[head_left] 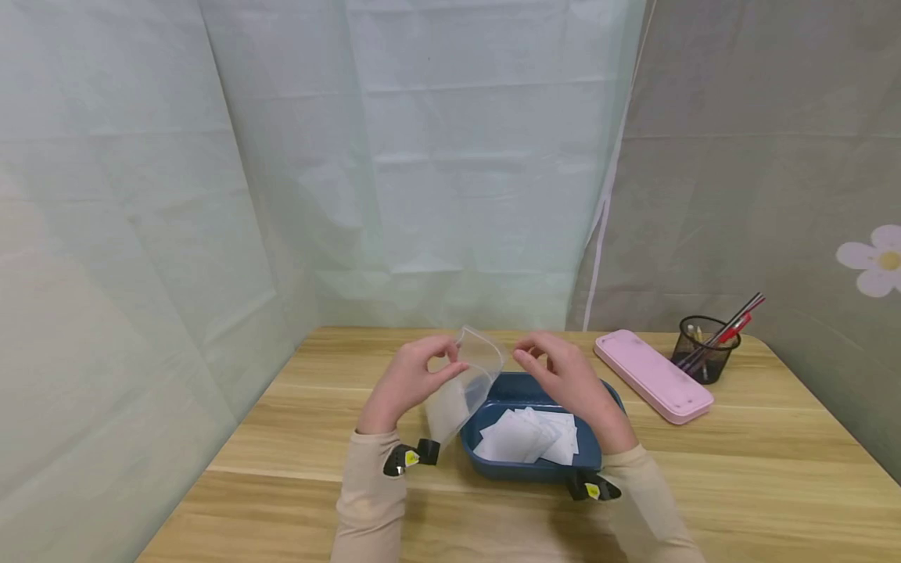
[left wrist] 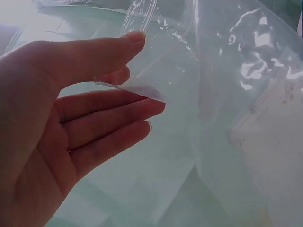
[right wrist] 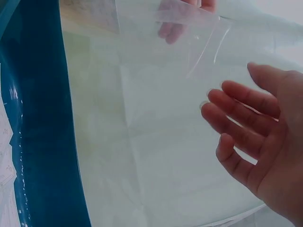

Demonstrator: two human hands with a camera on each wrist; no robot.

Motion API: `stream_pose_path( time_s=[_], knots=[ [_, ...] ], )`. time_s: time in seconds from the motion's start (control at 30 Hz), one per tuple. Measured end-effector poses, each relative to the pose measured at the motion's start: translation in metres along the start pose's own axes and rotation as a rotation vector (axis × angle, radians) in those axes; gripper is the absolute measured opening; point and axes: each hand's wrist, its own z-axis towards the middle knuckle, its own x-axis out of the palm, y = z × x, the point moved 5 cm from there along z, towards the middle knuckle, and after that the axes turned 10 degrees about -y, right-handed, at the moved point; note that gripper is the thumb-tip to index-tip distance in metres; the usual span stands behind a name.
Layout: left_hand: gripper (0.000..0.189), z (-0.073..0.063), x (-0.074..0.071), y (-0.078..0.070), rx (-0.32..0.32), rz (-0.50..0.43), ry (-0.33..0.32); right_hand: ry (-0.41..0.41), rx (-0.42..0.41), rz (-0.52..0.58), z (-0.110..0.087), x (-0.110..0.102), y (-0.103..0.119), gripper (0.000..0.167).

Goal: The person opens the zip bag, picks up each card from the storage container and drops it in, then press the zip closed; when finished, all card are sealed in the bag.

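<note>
My left hand [head_left: 411, 381] pinches the rim of a clear plastic bag [head_left: 450, 399] between thumb and index finger, while the other fingers stretch out below. The bag hangs over the left end of a dark blue tray [head_left: 493, 469], its mouth partly spread. Inside it a white packet [left wrist: 277, 127] shows in the left wrist view. Across the bag's mouth hovers my right hand [head_left: 563, 379], fingers loosely bent and apart, holding nothing in the right wrist view. Several flat white packets [head_left: 524, 438] lie overlapping in the tray.
A pink pencil case [head_left: 653, 375] lies to the right of the tray on the wooden table [head_left: 281, 453]. Behind it stands a black mesh pen holder [head_left: 706, 352] with pens leaning out to the right. Pale cloth [head_left: 457, 195] hangs behind the table.
</note>
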Motion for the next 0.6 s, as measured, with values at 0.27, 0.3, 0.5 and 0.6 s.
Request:
stream_pose_path(
  time_s=[0.27, 0.3, 0.5, 0.6],
  knots=[
    [0.016, -0.001, -0.001, 0.003, -0.013, 0.027, 0.003, 0.030, 0.058, -0.028, 0.001, 0.004, -0.009, 0.011],
    [0.016, -0.001, -0.001, 0.003, -0.015, 0.030, 0.004, 0.044, 0.064, -0.031, 0.001, 0.005, -0.010, 0.010],
    [0.016, -0.002, -0.002, 0.004, -0.032, 0.039, 0.014, 0.169, 0.079, -0.067, -0.002, 0.015, -0.016, 0.009],
    [0.016, -0.002, -0.002, 0.004, -0.039, 0.038, 0.015, 0.204, 0.083, -0.059, -0.004, 0.017, -0.017, 0.007]
  ],
)
